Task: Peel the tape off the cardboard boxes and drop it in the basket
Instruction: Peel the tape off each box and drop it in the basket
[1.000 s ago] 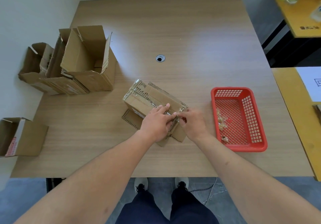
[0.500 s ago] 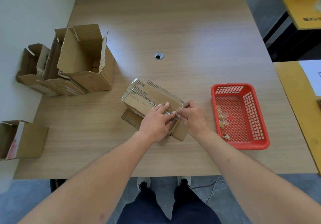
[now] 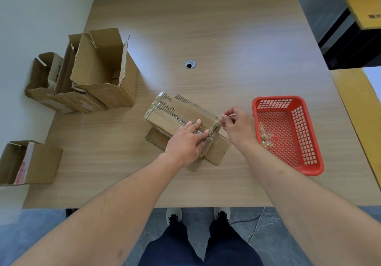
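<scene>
No text can be read with certainty. The small open cardboard box (image 3: 31,162) at the near left edge of the light wooden table (image 3: 226,28) carries a white strip with red printing; the characters are too small to read. The yellow-topped side cabinet (image 3: 365,3) at the far right bears a dark printed mark on its front edge, too blurred to read. The stacked open cardboard boxes (image 3: 86,80) show faint, illegible label printing.
</scene>
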Tool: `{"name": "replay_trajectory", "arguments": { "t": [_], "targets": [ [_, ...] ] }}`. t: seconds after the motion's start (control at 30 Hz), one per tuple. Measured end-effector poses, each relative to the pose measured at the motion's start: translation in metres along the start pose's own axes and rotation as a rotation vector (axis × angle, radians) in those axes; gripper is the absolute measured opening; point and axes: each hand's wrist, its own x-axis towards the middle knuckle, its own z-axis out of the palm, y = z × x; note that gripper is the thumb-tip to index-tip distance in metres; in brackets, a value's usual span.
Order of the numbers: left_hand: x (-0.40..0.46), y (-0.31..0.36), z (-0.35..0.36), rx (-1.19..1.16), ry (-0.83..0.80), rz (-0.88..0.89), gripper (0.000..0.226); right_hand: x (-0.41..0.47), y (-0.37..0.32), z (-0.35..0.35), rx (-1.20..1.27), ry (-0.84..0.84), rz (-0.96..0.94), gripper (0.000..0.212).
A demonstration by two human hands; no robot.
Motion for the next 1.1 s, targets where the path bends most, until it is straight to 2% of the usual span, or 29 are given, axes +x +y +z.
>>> {"name": "replay_trajectory", "arguments": {
  "t": [0.13, 0.2, 0.3, 0.5, 0.63, 0.9, 1.0, 1.1],
  "targets": [
    [0.002, 0.003, 0.000, -0.027, 0.010, -0.016, 0.044, -0.005, 0.003, 0.001, -0.175, 0.013, -0.163, 0.007],
    [0.002, 0.003, 0.001, -0.030, 0.012, -0.019, 0.044, -0.006, 0.008, 0.002, -0.241, -0.061, -0.194, 0.009],
    [0.001, 0.003, 0.002, -0.030, 0.013, -0.021, 0.044, -0.009, 0.013, 0.003, -0.198, -0.143, -0.181, 0.011],
    [0.001, 0.004, 0.003, -0.042, 0.021, -0.034, 0.044, -0.004, 0.015, 0.003, -0.373, -0.138, -0.308, 0.009],
    [0.000, 0.006, 0.003, -0.062, 0.021, -0.052, 0.044, -0.003, 0.017, 0.006, -0.380, -0.140, -0.352, 0.028],
    [-0.002, 0.010, 0.010, -0.027, 0.037, -0.042, 0.044, 0.007, 0.021, 0.002, -0.458, -0.242, -0.448, 0.012],
    [-0.003, 0.008, 0.009, -0.040, 0.032, -0.040, 0.044, 0.011, 0.025, 0.000, -0.370, -0.160, -0.354, 0.007],
    [-0.004, 0.009, 0.011, -0.045, 0.049, -0.046, 0.043, 0.011, 0.028, 0.003, 0.133, -0.087, 0.135, 0.010]
  ]
}}
